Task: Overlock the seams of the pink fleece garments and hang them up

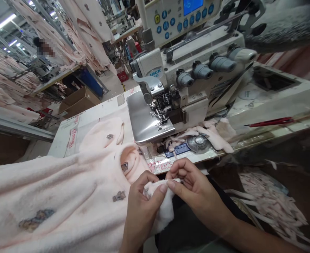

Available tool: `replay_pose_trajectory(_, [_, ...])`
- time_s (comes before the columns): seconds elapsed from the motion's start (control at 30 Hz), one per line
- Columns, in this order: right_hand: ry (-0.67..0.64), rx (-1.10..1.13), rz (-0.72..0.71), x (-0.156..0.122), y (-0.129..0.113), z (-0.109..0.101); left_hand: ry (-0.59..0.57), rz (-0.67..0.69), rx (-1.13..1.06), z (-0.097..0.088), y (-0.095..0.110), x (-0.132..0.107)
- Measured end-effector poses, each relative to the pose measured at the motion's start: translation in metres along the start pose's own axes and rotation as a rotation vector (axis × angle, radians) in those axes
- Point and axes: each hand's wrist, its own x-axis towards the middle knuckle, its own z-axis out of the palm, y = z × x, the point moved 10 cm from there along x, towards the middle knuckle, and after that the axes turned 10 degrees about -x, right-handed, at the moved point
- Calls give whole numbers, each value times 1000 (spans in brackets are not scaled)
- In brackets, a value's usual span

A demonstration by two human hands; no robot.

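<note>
A fluffy pale pink garment (65, 189) with small printed patches lies across the lower left and reaches onto the sewing table. My left hand (141, 207) pinches an edge of this fabric near its right end, fingers closed on it. My right hand (191, 186) meets it from the right, fingertips pinched on the same fabric edge, just in front of the table's edge. An overlock sewing machine (170, 91) stands right behind the hands, its shiny metal plate (144, 119) and presser foot (160, 110) facing me.
Pink fabric trimmings (213, 135) pile beside the machine's base, and more scraps (271, 203) fill a bin at lower right. Red-handled scissors (271, 122) lie on the table at right. The machine's control panel (181, 15) is above. A cardboard box (77, 102) and another person (42, 47) are at far left.
</note>
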Motion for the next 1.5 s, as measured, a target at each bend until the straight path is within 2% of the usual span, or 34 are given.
replay_pose_trajectory(0.17, [16,-5,7,1,0,-2,41,57,44,-6,4,-1])
replay_pose_trajectory(0.3, [43,-17,7,4,0,-5,168,2,25,-16,-1,-6])
replay_pose_trajectory(0.4, [62,-19,2,4,0,-7,256,70,-43,-21,5,-12])
replay_pose_trajectory(0.6, [40,-30,-34,0,-2,-2,135,125,-35,-11,9,-8])
replay_pose_trajectory(0.7, [32,-67,-72,-4,-5,-1,141,144,-15,-13,9,-7])
replay_pose_trajectory(0.83, [18,-86,-99,-7,-7,0,187,95,-40,-16,5,-8])
replay_pose_trajectory(1.0, [27,-39,-73,-5,-4,-2,232,11,-108,-17,-2,-8])
replay_pose_trajectory(1.37, [2,16,-25,-2,3,1,275,-44,-108,-15,-9,-11])
replay_pose_trajectory(1.5, [5,-15,-48,-3,1,1,266,-16,-114,-15,-6,-10])
